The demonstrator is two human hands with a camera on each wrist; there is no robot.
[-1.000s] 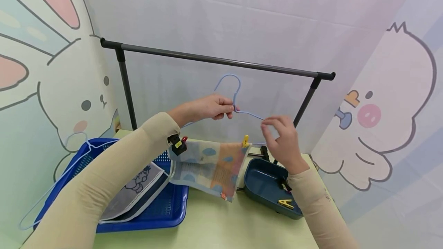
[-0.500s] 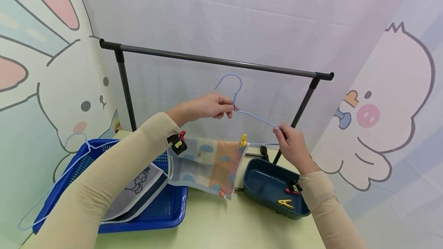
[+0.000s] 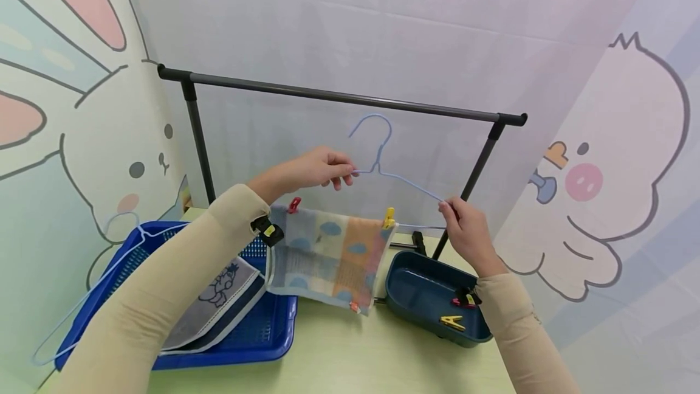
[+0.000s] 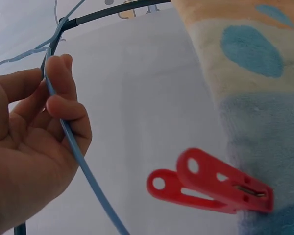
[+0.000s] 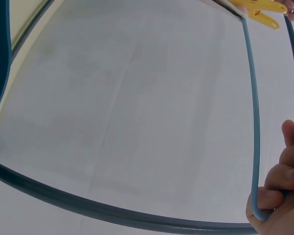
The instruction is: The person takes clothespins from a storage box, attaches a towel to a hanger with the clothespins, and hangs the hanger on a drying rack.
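Observation:
A light blue wire hanger (image 3: 411,185) is held up between both hands, its hook below the rack's bar. My left hand (image 3: 322,169) pinches the hanger's left shoulder beside the neck; thumb and fingertips meet on the wire in the left wrist view. At the right end, my right hand (image 3: 466,230) grips the bent corner of the wire. A patterned towel (image 3: 328,254) hangs from the lower bar, clipped by a red clothespin (image 4: 210,183) on the left and a yellow clothespin (image 3: 389,217) on the right.
A black rack (image 3: 339,95) stands behind the hands. At left, a blue basket (image 3: 284,339) holds a grey cloth (image 3: 202,303), with another hanger (image 3: 82,300) leaning over it. A dark blue bin (image 3: 404,303) at right contains clothespins, one a yellow clothespin (image 3: 452,321).
My right hand has moved right along the wire and taken hold of the hanger's corner. My left hand has slid left from the neck onto the shoulder; the hook has shifted slightly right.

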